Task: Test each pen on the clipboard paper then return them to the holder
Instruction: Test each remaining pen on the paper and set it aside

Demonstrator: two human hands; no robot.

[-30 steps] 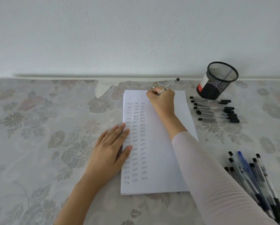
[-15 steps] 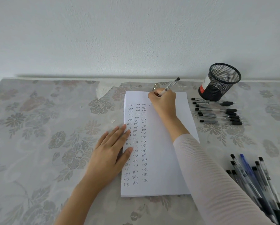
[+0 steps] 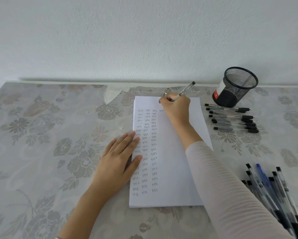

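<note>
While the right hand [image 3: 176, 107] closes its grip round a clear pen [image 3: 185, 90] at the top of the paper [image 3: 172, 169], the left hand [image 3: 117, 161] lies flat on the sheet's left edge, fingers straight, its grip holding nothing. Columns of handwritten "test" fill the page's left half. A black mesh holder [image 3: 234, 88] stands on the floral table [image 3: 41, 135] to the right, a row of pens [image 3: 231, 118] just before it. A loose pile of pens [image 3: 274, 190] lies nearer.

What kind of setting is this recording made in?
Most likely a home table set against a plain white wall, used as a desk: a floral tablecloth, a stack of paper that the right hand writes on with a pen, and a mesh pen holder beside loose pens.
</note>
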